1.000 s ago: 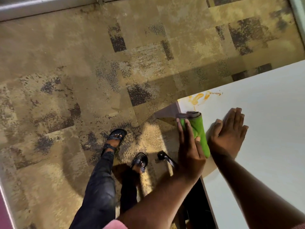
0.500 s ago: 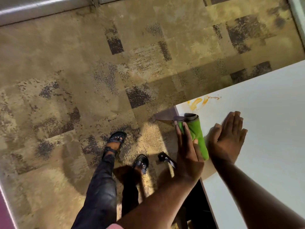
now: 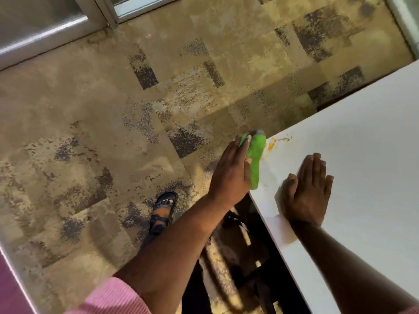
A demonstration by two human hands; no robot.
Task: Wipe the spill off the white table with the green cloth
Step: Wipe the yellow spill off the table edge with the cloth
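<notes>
Her left hand (image 3: 231, 171) presses the green cloth (image 3: 255, 158) flat against the tabletop (image 3: 362, 155) corner — fingers straight, not clenched. The right hand (image 3: 306, 191) rests open, palm down. Just beyond the cloth, an orange spill (image 3: 273, 142) remains — wiping looks unfinished.

Single head-worn view, looking steeply down; close on white table (image 3: 362, 155) corner, carpet floor (image 3: 90, 132) beyond.

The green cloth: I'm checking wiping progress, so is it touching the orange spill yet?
Apart. The head view shows the green cloth under the left hand at the table's corner edge, with a strip of bare white between it and the orange spill.
</notes>
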